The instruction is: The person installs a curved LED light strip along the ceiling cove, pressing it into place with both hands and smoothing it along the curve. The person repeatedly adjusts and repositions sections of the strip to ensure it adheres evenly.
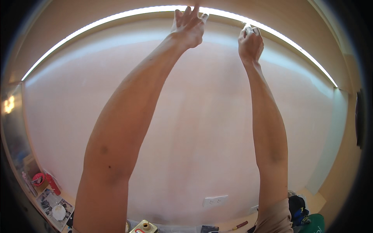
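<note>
A long glowing light strip (128, 14) runs along the top of the pale wall, under a light wooden panel. Both my arms are stretched up toward it. My left hand (189, 26) has its fingers spread, with the tips on or close to the strip near its middle. To the right, my right hand (250, 42) is closed, thumb and fingers pinched together just under the strip. Glare at those fingertips hides whatever they may hold.
A white power outlet (215, 200) sits low on the wall. Along the bottom lie a gold-coloured can (143, 226), a red-handled tool (240, 225) and a green item (314, 224). At lower left are a red bottle (53, 184), a red container (38, 179) and newspaper (48, 199).
</note>
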A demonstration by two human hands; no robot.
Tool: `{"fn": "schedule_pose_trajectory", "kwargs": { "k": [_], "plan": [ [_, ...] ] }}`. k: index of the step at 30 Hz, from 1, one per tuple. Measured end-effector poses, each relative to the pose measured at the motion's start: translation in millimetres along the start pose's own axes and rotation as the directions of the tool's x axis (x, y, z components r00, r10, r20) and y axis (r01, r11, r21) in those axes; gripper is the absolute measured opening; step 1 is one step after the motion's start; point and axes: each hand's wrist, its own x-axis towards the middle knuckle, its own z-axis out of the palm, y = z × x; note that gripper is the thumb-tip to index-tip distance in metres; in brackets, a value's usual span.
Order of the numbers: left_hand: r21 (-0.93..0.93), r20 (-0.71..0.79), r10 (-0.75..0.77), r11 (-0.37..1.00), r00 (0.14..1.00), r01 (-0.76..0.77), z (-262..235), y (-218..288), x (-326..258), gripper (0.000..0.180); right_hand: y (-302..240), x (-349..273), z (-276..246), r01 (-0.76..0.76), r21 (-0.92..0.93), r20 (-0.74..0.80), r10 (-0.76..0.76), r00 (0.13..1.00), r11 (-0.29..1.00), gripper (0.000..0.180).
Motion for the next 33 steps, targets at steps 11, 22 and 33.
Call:
{"fn": "schedule_pose_trajectory", "kwargs": {
  "k": [11,22,33],
  "plan": [
    [0.086,0.120,-0.225,0.973,0.967,0.215,-13,152,21,0.103,73,-40,-72,-0.202,0.186,0.125,0.181,0.975,0.961,0.027],
    [-0.024,-0.143,-0.064,0.998,0.988,0.062,-8,148,20,0.087,61,-28,-66,-0.105,0.343,0.117,0.068,0.991,0.933,0.031],
    [0.189,0.241,-0.133,0.978,0.961,0.088,-46,85,17,0.092,-1,17,-16,0.005,0.371,0.043,-0.022,0.999,0.928,0.024]
  ]
}}
